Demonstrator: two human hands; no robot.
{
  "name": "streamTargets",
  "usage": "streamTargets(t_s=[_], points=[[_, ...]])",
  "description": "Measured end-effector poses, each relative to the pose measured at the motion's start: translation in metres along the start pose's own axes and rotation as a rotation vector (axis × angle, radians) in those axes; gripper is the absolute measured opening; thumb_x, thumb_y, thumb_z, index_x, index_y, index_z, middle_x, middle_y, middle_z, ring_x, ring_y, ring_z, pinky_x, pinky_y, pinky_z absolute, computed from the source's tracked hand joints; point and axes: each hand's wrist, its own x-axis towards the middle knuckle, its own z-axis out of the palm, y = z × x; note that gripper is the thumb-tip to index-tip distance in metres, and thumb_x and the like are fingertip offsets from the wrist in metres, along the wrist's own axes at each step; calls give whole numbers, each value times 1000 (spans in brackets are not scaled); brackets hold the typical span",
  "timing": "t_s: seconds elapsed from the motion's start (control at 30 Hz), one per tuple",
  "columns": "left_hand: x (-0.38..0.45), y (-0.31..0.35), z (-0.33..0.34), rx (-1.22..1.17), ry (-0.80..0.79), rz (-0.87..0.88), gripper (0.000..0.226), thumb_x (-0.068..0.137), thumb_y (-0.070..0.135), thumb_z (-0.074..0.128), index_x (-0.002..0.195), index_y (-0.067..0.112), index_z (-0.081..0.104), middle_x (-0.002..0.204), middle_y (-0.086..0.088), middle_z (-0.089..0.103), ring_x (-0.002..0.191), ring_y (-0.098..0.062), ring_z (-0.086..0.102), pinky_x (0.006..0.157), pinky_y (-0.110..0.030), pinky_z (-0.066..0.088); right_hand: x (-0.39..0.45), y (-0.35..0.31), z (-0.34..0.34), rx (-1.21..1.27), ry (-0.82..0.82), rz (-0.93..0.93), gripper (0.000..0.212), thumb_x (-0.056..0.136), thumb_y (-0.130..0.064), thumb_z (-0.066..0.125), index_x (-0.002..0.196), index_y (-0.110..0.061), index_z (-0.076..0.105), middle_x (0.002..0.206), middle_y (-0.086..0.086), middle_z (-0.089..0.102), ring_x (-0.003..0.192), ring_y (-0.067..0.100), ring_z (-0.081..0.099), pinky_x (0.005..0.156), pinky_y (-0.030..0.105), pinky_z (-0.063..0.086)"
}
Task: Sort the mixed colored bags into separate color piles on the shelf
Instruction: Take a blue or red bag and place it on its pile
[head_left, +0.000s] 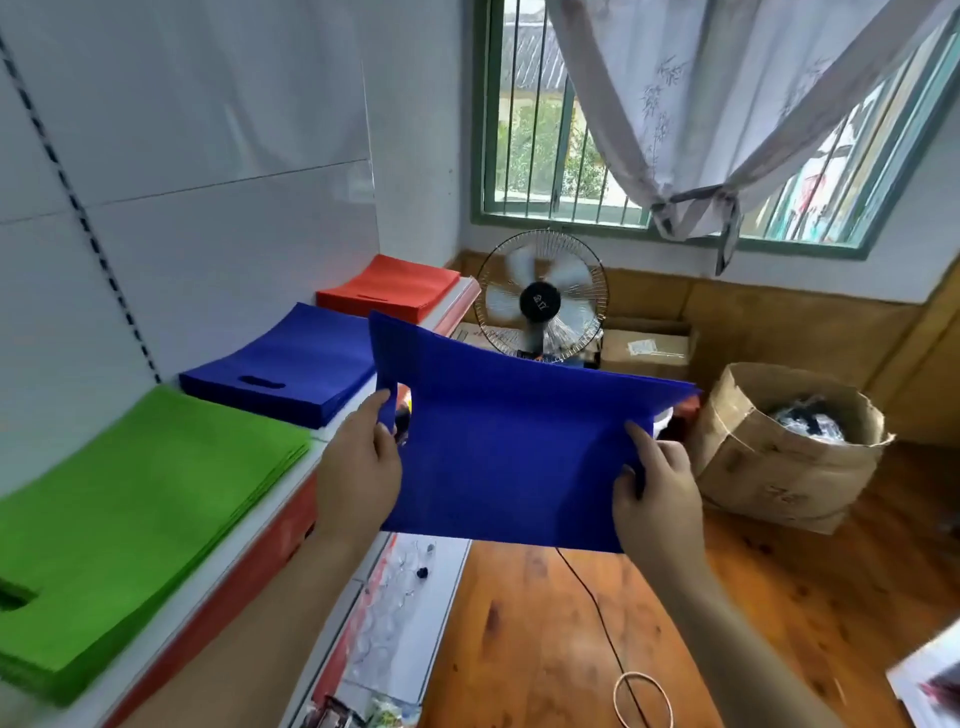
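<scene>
I hold a blue bag flat in the air in front of me, to the right of the shelf. My left hand pinches its left edge near the handle cut-out. My right hand pinches its near right edge. On the white shelf at the left lie three separate stacks: a green pile nearest, a blue pile in the middle and a red pile at the far end.
A running fan stands beyond the held bag, with cardboard boxes behind it. A torn open cardboard box sits on the wooden floor at the right. A black cable and a rubber band lie on the floor.
</scene>
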Motion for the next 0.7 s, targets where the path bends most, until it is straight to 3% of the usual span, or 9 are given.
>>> streamTargets(t_s=[0.1, 0.17, 0.27, 0.37, 0.47, 0.7], points=[[33, 2, 39, 8, -8, -19, 45, 109, 19, 42, 152, 28, 51, 138, 6, 66, 114, -15, 64, 91, -32, 51, 46, 25, 20, 5, -6, 7, 54, 104, -10, 53, 156, -23, 46, 123, -18, 46, 107, 9, 52, 83, 30, 54], [58, 2, 66, 26, 9, -31, 45, 109, 18, 42, 152, 28, 51, 136, 6, 67, 112, -13, 64, 90, -30, 50, 82, 39, 35, 24, -11, -18, 53, 104, -9, 53, 155, -22, 46, 121, -20, 43, 104, 6, 50, 81, 22, 48], [94, 4, 98, 49, 47, -110, 44, 109, 18, 44, 150, 30, 51, 128, 10, 67, 105, -10, 62, 77, -21, 46, 141, 55, 59, 54, -42, -47, 54, 102, -6, 54, 154, -18, 48, 120, -11, 49, 104, 12, 52, 86, 34, 54], [124, 4, 112, 74, 84, -132, 44, 109, 19, 44, 152, 26, 51, 135, 1, 67, 115, -24, 64, 84, -35, 52, 197, 56, 84, 93, -82, -106, 54, 101, -7, 53, 154, -20, 49, 124, -3, 52, 111, 20, 55, 93, 43, 54], [148, -9, 113, 158, 155, -196, 45, 109, 19, 44, 152, 26, 50, 136, -4, 66, 113, -28, 64, 85, -41, 51, 246, 49, 122, 112, -139, -172, 55, 102, -9, 54, 155, -22, 49, 132, -1, 52, 112, 18, 55, 93, 37, 51], [187, -58, 75, 312, 315, -335, 45, 108, 19, 45, 153, 22, 49, 130, -6, 69, 107, -30, 65, 86, -47, 55, 314, -8, 240, 201, -301, -340, 52, 101, -8, 55, 152, -18, 52, 126, 0, 51, 109, 21, 54, 95, 31, 43]])
